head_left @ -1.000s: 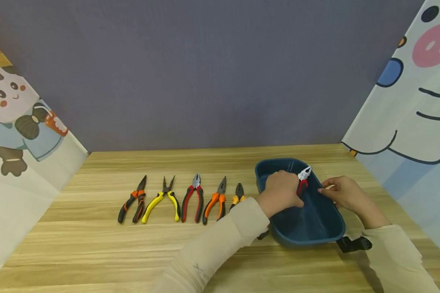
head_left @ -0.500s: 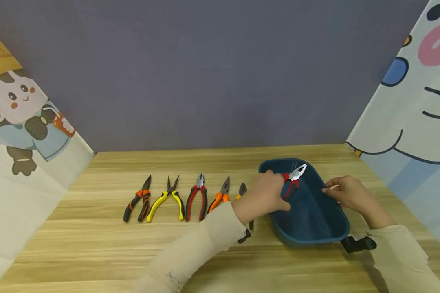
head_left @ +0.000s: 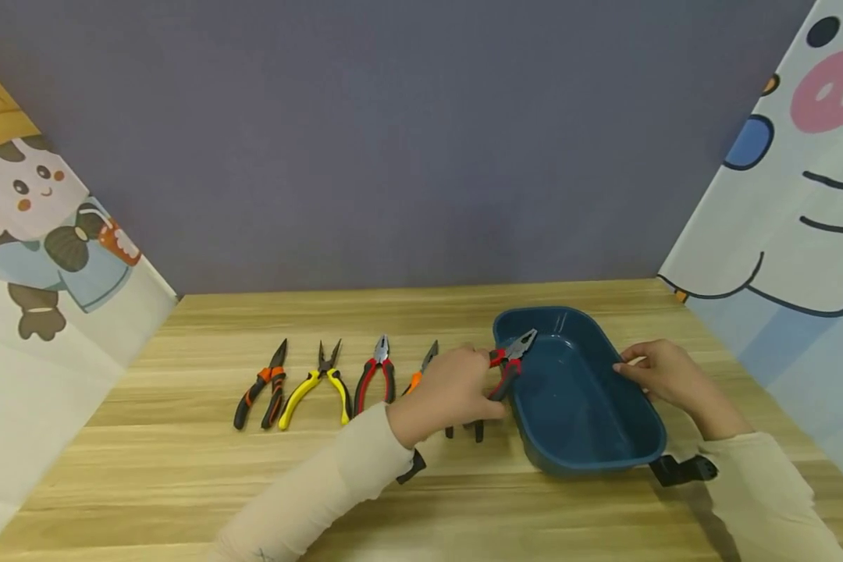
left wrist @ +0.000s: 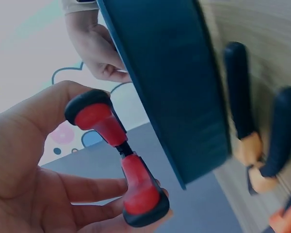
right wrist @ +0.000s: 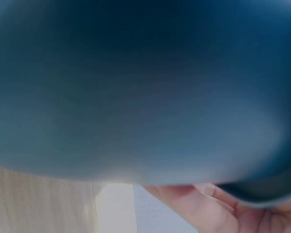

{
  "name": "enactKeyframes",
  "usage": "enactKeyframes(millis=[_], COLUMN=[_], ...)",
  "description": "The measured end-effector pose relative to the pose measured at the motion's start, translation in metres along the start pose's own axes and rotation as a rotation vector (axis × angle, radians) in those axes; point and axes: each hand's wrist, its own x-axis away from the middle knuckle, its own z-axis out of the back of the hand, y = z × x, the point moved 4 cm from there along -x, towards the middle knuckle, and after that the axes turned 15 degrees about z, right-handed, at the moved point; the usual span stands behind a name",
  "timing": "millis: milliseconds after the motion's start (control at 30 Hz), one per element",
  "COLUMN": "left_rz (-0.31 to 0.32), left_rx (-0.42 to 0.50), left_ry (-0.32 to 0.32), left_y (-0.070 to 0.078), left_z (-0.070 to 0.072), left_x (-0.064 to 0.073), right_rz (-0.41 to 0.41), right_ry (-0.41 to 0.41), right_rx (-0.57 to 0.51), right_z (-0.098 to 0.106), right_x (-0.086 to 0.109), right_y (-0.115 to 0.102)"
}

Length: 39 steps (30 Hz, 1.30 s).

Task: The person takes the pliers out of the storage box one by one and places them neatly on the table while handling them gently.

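Note:
My left hand [head_left: 444,396] grips red-and-black combination pliers [head_left: 516,353] by the handles, metal nose pointing up and right over the left rim of a dark blue plastic basin [head_left: 579,406]. In the left wrist view the thumb and fingers hold the two red handles [left wrist: 143,187] from either side, beside the basin's outer wall [left wrist: 169,97]. On the basin's right side, my right hand [head_left: 667,378] pinches the rim between thumb and fingers. The basin fills most of the right wrist view, with part of the right hand [right wrist: 218,211] under its edge.
Left of the basin, a row of pliers lies on the wooden table [head_left: 147,468]: orange-and-black [head_left: 263,382], yellow [head_left: 319,382], red-and-black [head_left: 379,371] and orange ones [head_left: 427,363]. Yellow-orange pliers [left wrist: 252,148] are mostly hidden behind my left hand in the head view. A grey panel [head_left: 393,156] stands behind.
My left hand has moved left with the combination pliers, from over the basin's inside to its left rim. The right hand stays on the basin's rim.

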Motion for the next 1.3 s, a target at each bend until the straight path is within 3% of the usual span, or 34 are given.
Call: enactKeyframes(millis=[367, 567, 733, 1000, 1167, 1300], left_rz=[0.09, 0.142, 0.178, 0.196, 0.271, 0.298], left_rx=[0.038, 0.096, 0.113, 0.083, 0.071, 0.034], left_ry=[-0.025, -0.049, -0.033, 0.025, 0.001, 0.036], left_y=[-0.047, -0.074, -0.095, -0.116, -0.131, -0.143], left_z=[-0.011, -0.016, -0.016, -0.014, -0.011, -0.005], left_x=[0.018, 0.035, 0.048, 0.062, 0.071, 0.078], right_rz=[-0.009, -0.008, -0.01, -0.02, -0.018, -0.015], right_ry=[-0.01, -0.008, -0.003, -0.008, -0.011, -0.008], right_rx=[0.014, 0.031, 0.023, 0.033, 0.035, 0.037], right_z=[0.0, 0.001, 0.0, 0.002, 0.001, -0.001], right_x=[-0.001, -0.002, -0.001, 0.001, 0.0, 0.0], right_y=[0.002, 0.003, 0.003, 0.004, 0.002, 0.002])
